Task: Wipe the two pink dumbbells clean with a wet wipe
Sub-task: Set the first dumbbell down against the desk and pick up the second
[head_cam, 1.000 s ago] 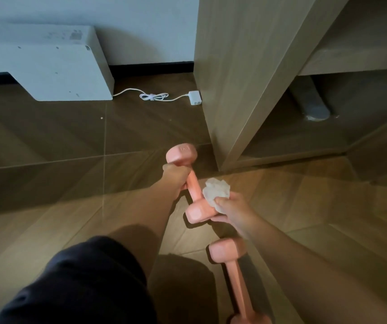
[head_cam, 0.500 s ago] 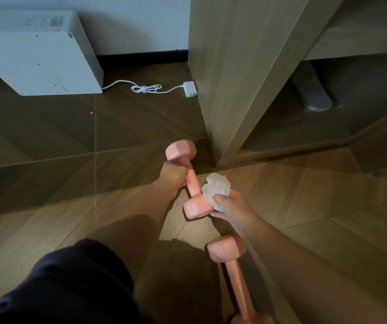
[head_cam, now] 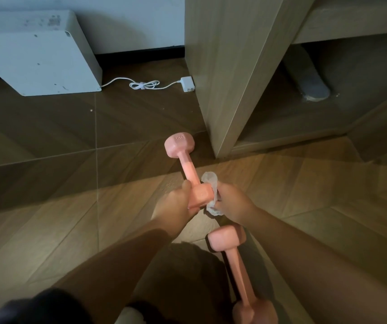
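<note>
One pink dumbbell [head_cam: 184, 160] is held above the wooden floor, its far head pointing away from me. My left hand [head_cam: 176, 204] grips its near head from the left. My right hand [head_cam: 231, 202] holds a crumpled white wet wipe [head_cam: 211, 183] against the right side of that same head. The second pink dumbbell [head_cam: 237, 265] lies on the floor below my right forearm, one head near my wrist and the other at the bottom edge of the frame.
A wooden cabinet panel [head_cam: 230, 66] stands just beyond the held dumbbell, with an open low compartment to its right. A white box-shaped appliance [head_cam: 38, 64] sits at the back left, its white cord and plug [head_cam: 157, 85] on the floor. My dark-clothed knee [head_cam: 35, 307] is at bottom left.
My left hand slid from the dumbbell's bar down to its near head. My right hand kept the wipe on that head. The camera has moved closer to the cabinet.
</note>
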